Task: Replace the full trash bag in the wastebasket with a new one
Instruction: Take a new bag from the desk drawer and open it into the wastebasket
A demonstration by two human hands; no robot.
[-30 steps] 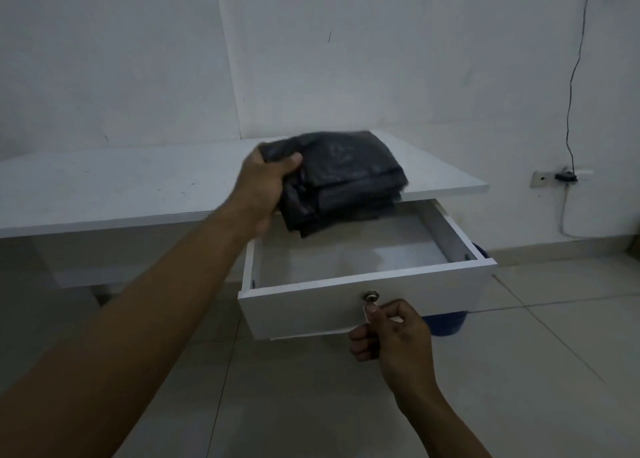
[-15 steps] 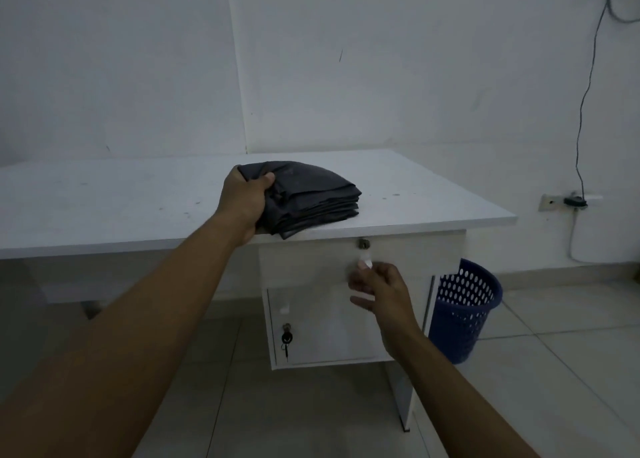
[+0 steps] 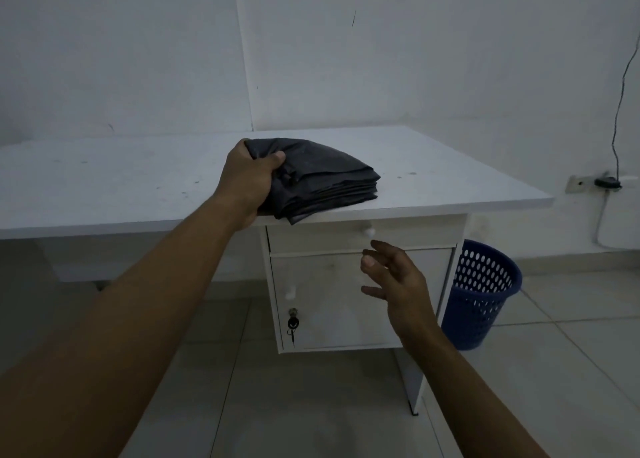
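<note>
A folded stack of dark grey trash bags [image 3: 325, 180] rests on the front edge of the white desk [image 3: 121, 177]. My left hand [image 3: 251, 180] grips the stack's left end. My right hand [image 3: 394, 277] hovers open in front of the cabinet door, just below the drawer knob [image 3: 368, 231], touching nothing. The drawer [image 3: 408, 234] is shut. A blue perforated wastebasket [image 3: 481, 291] stands on the floor to the right of the desk's cabinet; its inside is not visible.
The cabinet door [image 3: 332, 305] below the drawer has a lock with a key [image 3: 293, 324] in it. A wall socket with a black plug and cable [image 3: 606, 182] sits at the right. Tiled floor spreads in front.
The drawer went from open to shut. My right hand has let go of the knob and drawn back, fingers spread. The bag stack came down onto the desk top.
</note>
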